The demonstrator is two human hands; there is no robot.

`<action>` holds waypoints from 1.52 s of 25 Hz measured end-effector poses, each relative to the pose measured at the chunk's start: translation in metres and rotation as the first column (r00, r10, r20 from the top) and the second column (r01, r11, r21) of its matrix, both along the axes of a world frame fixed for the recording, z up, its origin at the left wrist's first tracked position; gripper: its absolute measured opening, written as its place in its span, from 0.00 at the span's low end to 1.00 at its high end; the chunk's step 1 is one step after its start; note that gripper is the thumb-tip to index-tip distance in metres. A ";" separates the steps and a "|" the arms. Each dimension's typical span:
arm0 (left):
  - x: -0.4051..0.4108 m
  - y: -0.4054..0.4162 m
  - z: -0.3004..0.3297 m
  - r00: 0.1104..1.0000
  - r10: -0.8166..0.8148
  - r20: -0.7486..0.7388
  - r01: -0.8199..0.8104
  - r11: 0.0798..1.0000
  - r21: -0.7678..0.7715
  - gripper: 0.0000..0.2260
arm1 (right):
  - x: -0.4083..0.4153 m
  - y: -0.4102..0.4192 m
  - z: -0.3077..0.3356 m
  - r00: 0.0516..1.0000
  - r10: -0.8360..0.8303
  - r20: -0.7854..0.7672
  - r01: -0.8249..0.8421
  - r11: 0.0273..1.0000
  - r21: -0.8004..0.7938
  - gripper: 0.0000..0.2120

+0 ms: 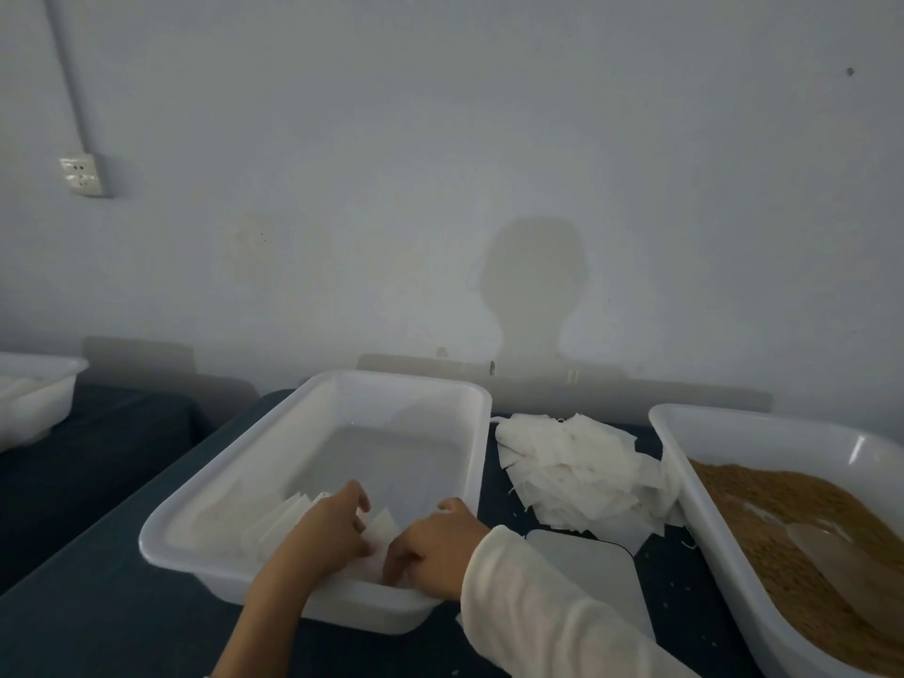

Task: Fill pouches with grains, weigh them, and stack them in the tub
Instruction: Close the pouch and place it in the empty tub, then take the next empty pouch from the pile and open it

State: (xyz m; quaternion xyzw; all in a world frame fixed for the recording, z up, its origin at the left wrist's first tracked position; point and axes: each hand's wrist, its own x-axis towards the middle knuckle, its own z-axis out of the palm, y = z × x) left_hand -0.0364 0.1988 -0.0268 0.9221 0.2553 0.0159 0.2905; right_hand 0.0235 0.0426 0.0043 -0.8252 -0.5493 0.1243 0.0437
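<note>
From the head camera we look down on a dark table (122, 604) set against a pale wall (440, 163), where a socket (83, 174) sits at upper left. A second white tub (34, 398) shows partly at the far left edge. To the right of the middle tub lies a loose heap of empty white pouches (577, 467), touching the rim of the grain tub (685, 462), which holds brown grains (792, 540) with a pale scoop (841, 565) lying in them. Just below the heap, a flat grey scale (587, 570) rests on the table, partly covered by our right sleeve (533, 604).

The white tub (313, 457) stands in the middle, its long axis running from near left to far right, toward the wall. In its near end we see filled pouches (288, 518) standing on edge in a row, leaning slightly, their flat faces turned along the tub's length.

Both of our hands reach over the tub's near rim. Our left hand (327, 530) has its fingers curled round the pouches; our right hand (430, 545) also curls down onto one, thumb raised beside the tub's right wall. The hands hide the nearest pouches.
</note>
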 end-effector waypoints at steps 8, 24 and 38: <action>0.022 -0.038 0.018 0.848 -0.016 0.530 -0.030 0.996 0.079 0.06 | 0.110 -0.082 0.010 0.818 -0.427 -0.385 0.572 0.546 0.612 0.15; 0.055 -0.053 0.004 0.922 -0.045 0.385 -0.013 0.989 0.147 0.03 | 0.209 -0.095 -0.042 0.669 -0.709 0.225 0.629 0.701 0.337 0.10; 0.073 -0.158 0.059 0.711 -0.239 0.662 0.476 0.856 -0.203 0.08 | 0.112 -0.190 0.065 0.824 -0.011 -0.567 0.469 0.573 0.671 0.09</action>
